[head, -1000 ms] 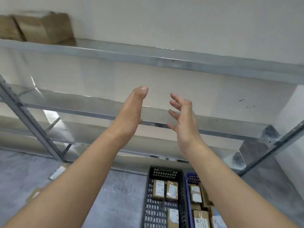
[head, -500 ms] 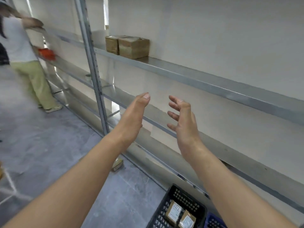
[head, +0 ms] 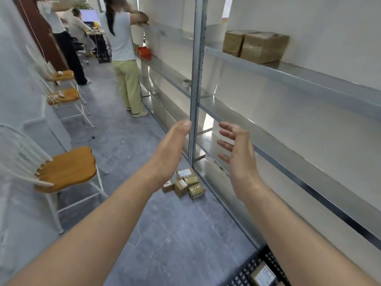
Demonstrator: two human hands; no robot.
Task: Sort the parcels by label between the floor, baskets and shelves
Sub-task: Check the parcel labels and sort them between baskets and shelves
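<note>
Gaze was swung left from black basket to floor parcels, left hand & right hand kept wide, empty; pickup there judged next.

Shelves: grey metal. Parcels: brown cardboard with white labels. Basket: black, perforated; floor: grey, marbled; chair seat: orange-brown.

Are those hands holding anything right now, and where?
Nothing. The left hand and the right hand are both open and empty in the air.
</note>
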